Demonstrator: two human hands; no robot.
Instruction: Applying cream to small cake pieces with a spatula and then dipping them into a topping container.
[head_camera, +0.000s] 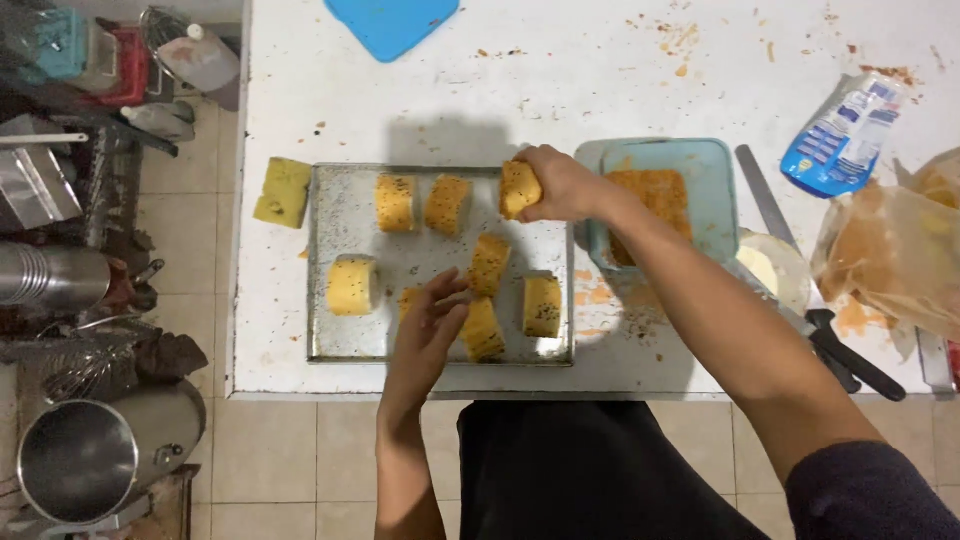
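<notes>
Breaded roll (520, 188) sits clenched in my right hand (560, 186), fingers wrapped round it so only its crumbed left end shows; I hold it just above the far right corner of the metal tray (340, 225), between the tray and the teal crumb container (720, 190) that stands just beside the tray's right edge. Its long axis runs roughly up and down the view, tilted a little, one end pointing toward the far edge of the white surface (600, 90). My left hand (432, 325) is loosely open, fingers spread and slightly curled, resting over the near middle of the tray, where its fingertips touch or nearly touch a roll (409, 300) mostly hidden beneath them; I cannot tell whether it grips that piece. Other coated rolls lie on the tray: two side by side along its far edge, one pale roll (352, 285) at its left side, three more near its right side. A yellow sponge (283, 192) lies on the surface just beyond the tray's far left corner.
</notes>
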